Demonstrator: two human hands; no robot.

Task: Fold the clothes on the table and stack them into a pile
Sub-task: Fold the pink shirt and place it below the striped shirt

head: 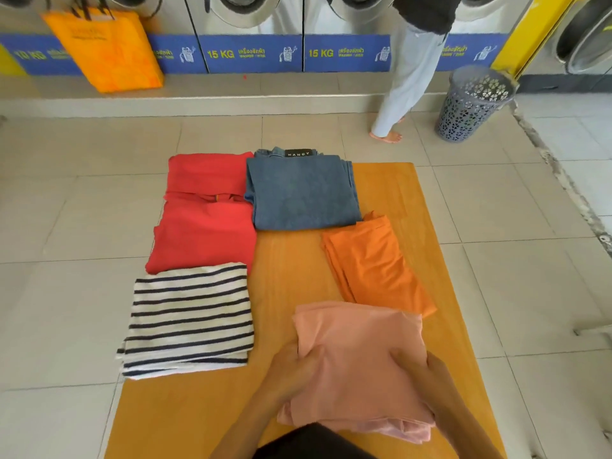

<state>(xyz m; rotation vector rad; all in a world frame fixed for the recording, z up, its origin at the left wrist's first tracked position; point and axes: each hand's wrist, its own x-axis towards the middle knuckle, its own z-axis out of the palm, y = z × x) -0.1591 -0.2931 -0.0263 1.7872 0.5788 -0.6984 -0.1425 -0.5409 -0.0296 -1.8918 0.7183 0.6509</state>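
We stand at the near end of a smooth, rectangular wooden table (390,190) with a warm orange-yellow grain. Both our hands grip a soft pink garment (359,362), folded into a rough rectangle at the near right of the tabletop. Our left hand (294,369) pinches its left edge with fingers curled closed around the cloth, and our right hand (427,372) clasps the right edge the same way, the fabric bunching slightly under both grips.

Left of it lies a folded knit top with navy and white stripes (190,319), squarish, its near corner hanging over the table's left edge. Just beyond that, touching it, sits a red garment (205,220), a long folded rectangle of matte cloth with a crease across its middle. Beside the red piece, at the far end, rests folded blue denim (301,193), thick and grainy, with a black label at its far edge. Near the right side, a thin orange garment (377,263) lies folded in a slanted strip, between the denim and the pink piece.

On the pale tiled floor beyond, a perforated grey plastic basket (473,104) stands near another person's leg (404,84).
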